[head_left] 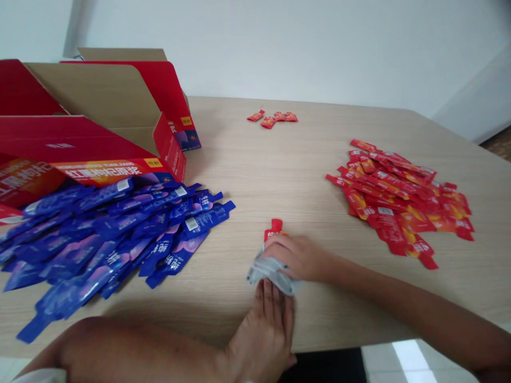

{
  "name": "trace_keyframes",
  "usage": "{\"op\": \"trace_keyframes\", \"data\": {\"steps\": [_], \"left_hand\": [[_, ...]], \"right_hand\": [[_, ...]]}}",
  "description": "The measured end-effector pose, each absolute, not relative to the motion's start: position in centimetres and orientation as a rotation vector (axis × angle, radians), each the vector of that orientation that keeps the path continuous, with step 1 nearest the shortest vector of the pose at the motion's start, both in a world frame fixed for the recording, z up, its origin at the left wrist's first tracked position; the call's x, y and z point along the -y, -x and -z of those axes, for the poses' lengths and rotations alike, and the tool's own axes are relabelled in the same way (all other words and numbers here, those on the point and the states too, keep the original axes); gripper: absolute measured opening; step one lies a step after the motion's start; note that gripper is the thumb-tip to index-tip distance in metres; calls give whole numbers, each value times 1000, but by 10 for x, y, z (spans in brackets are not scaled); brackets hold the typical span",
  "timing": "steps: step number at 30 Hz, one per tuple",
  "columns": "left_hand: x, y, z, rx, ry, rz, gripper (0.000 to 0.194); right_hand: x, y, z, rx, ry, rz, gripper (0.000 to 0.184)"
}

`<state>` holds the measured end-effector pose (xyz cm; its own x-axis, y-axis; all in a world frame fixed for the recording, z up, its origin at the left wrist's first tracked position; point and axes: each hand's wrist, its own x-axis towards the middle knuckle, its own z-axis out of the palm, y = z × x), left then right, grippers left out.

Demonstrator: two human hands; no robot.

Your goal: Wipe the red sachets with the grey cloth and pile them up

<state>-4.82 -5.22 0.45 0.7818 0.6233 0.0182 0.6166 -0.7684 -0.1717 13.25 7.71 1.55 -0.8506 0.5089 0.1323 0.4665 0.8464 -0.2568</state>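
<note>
My right hand (298,257) is closed over a small stack of pouches on the table near the front edge; a red pouch (274,227) pokes out beyond its fingers, and silvery pouch backs (268,271) show under it. My left hand (266,329) lies just behind, fingers stretched flat against the near end of that stack. A large heap of blue pouches (107,234) spreads out to the left. A pile of red pouches (403,199) lies to the right.
An open red cardboard box (80,138) with raised flaps stands at the back left, behind the blue heap. A few loose red pouches (273,118) lie near the far side of the wooden table (279,170). A white wall stands behind.
</note>
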Motion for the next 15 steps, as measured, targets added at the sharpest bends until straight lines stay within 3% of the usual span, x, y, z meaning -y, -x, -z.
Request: {"op": "trace_keyframes", "data": {"steps": [6, 12, 15], "left_hand": [[50, 50, -6, 957, 2737, 44, 104], [51, 49, -5, 964, 2795, -3, 95], [52, 49, -5, 985, 2786, 32, 97]], "right_hand": [[-139, -134, -36, 2643, 1152, -180, 26], [-76, -129, -26, 2789, 739, -257, 25], [-88, -128, -16, 2810, 804, -256, 26]]}}
